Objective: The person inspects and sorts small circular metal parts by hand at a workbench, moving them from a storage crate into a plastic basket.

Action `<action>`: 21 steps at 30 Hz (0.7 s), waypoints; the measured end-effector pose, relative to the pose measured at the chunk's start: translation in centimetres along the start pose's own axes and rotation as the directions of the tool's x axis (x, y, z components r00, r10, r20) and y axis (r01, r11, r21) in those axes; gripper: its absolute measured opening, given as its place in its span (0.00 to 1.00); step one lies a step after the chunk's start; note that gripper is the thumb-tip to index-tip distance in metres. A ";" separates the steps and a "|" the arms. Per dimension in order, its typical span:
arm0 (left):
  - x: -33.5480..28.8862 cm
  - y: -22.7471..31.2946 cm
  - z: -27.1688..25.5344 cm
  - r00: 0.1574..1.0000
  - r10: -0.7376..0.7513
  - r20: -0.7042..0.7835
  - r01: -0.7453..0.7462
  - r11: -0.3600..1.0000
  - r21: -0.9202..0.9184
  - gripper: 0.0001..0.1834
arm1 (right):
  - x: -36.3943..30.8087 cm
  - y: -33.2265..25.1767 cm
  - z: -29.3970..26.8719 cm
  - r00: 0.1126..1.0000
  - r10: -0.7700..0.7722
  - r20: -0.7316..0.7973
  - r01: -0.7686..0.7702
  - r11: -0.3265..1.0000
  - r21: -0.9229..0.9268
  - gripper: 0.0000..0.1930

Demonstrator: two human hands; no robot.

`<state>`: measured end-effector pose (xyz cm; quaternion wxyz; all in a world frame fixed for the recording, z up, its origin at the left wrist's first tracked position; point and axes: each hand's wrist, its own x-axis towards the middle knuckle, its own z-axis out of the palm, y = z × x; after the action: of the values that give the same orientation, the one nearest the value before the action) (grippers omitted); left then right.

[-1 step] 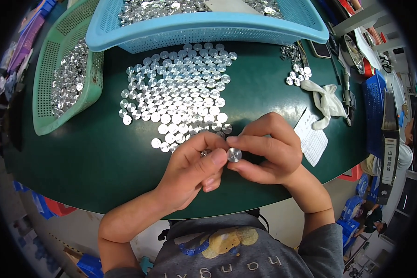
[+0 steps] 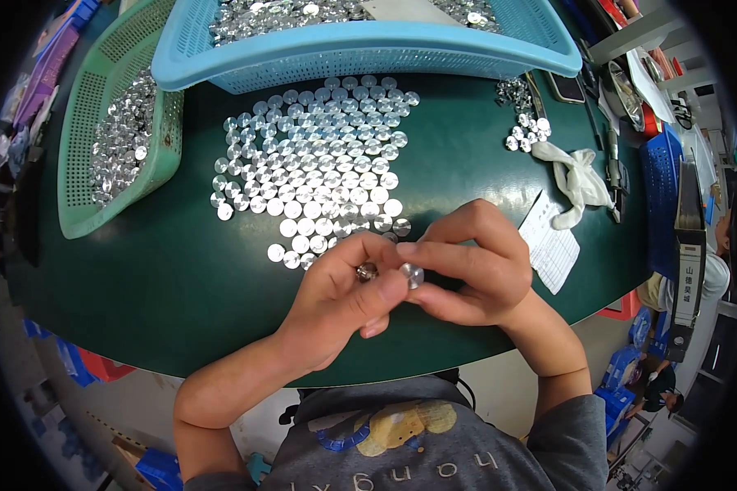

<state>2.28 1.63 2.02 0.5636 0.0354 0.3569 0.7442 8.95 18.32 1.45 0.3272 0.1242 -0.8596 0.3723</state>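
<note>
Between the thumb and forefinger of my right hand [image 2: 479,266] is a small round silver metal disc [image 2: 412,276]. My left hand [image 2: 340,299] is closed, its thumb tip lapping over the disc's left edge. Another small shiny metal piece [image 2: 367,272] sits in the curl of my left fingers, mostly hidden. Just beyond both hands, many similar metal discs [image 2: 303,194] lie flat on the green table [image 2: 196,282] in close rows.
A blue basket [image 2: 368,49] full of metal pieces stands at the back, and a green basket [image 2: 172,135] of them at the left. On the right lie a small pile of metal parts [image 2: 528,131], a white glove [image 2: 577,180], a paper sheet [image 2: 551,245] and a phone [image 2: 567,88].
My left thumb has slid right, over part of the disc. The disc has shifted slightly, and the piece inside my left fingers shows more.
</note>
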 end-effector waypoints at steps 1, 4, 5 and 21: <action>0.0 0.0 -0.1 1.000 0.000 0.000 0.000 1.000 -0.001 0.08 | 0.2 0.0 0.0 0.998 -0.031 0.056 0.031 0.999 -0.015 0.16; -0.1 -0.1 -0.5 1.000 0.003 -0.003 -0.003 0.990 0.142 0.08 | 0.4 0.3 0.1 0.993 0.011 0.119 -0.008 1.000 -0.023 0.17; 0.0 0.0 -0.6 0.998 0.053 -0.018 -0.051 0.996 0.075 0.07 | 0.4 0.5 0.0 0.988 0.086 0.126 -0.082 0.996 -0.031 0.16; 0.0 0.7 -0.5 0.991 0.047 -0.127 -0.040 0.998 0.056 0.11 | 0.3 0.2 -0.4 0.978 0.202 0.058 -0.204 0.979 0.021 0.12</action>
<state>1.46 1.34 2.02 0.5221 0.0103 0.4111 0.7472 8.83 18.71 1.74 0.2619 0.0504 -0.8714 0.4117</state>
